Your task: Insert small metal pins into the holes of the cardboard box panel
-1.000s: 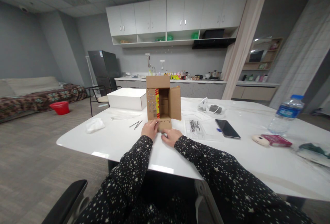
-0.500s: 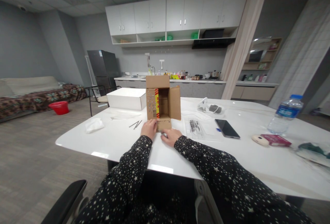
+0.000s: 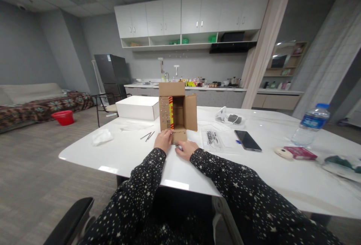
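An open cardboard box (image 3: pixel 190 111) stands on the white table in front of me, its opening facing me and its flaps spread. A yellow and red strip runs down its left flap. The lower front flap (image 3: pixel 179 136) lies toward me and bears a row of small dark marks. My left hand (image 3: pixel 163 139) grips this flap at its left edge, fingers curled. My right hand (image 3: pixel 187 150) is closed at the flap's front edge, thumb and fingers together around something small that I cannot make out. Several thin metal rods (image 3: pixel 148 136) lie left of my left hand.
Right of the box are a clear plastic case (image 3: pixel 214 141) with small dark pieces, a phone (image 3: pixel 247 140), a white device (image 3: pixel 229 116), a water bottle (image 3: pixel 311 124) and a maroon packet (image 3: pixel 301 153). A white box (image 3: pixel 137 108) and crumpled tissue (image 3: pixel 102 137) are at left.
The view has shifted very slightly. Both hands and the box keep practically the same positions.
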`<act>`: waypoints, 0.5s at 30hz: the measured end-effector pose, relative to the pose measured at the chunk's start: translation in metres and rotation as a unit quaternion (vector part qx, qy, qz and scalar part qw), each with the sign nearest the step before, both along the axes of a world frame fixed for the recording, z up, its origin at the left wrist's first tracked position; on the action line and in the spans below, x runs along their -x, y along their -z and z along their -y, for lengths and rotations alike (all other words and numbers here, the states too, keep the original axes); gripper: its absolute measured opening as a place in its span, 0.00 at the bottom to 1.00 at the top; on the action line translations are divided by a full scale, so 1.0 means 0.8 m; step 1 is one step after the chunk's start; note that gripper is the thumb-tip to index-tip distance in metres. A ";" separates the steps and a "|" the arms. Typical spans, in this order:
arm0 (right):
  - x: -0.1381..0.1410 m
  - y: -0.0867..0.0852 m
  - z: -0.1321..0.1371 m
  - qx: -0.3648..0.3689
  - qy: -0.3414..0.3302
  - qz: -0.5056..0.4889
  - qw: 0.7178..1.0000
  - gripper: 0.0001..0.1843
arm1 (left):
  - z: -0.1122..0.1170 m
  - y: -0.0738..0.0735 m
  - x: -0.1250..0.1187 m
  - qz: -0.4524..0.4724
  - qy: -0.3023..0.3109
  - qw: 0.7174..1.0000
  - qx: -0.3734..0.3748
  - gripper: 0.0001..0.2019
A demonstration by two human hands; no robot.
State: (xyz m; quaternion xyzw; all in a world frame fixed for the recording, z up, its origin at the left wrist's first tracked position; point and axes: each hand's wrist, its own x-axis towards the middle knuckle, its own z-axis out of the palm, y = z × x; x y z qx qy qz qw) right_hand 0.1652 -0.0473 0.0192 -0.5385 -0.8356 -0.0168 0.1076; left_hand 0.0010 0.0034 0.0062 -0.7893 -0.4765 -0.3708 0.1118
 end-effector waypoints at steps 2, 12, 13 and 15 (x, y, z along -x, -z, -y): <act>0.000 -0.001 0.000 0.003 0.001 0.001 1.000 0.21 | 0.000 0.000 -0.001 0.006 -0.002 1.000 -0.002 0.10; 0.002 -0.006 0.005 0.021 0.011 0.002 1.000 0.21 | -0.002 -0.003 -0.002 0.036 -0.032 0.999 0.005 0.09; 0.002 -0.006 0.005 0.024 0.013 0.004 1.000 0.21 | -0.002 -0.004 -0.002 0.038 -0.032 0.999 0.007 0.09; 0.002 -0.006 0.005 0.026 0.015 0.006 1.000 0.22 | -0.001 -0.005 -0.001 0.043 -0.030 0.999 0.011 0.09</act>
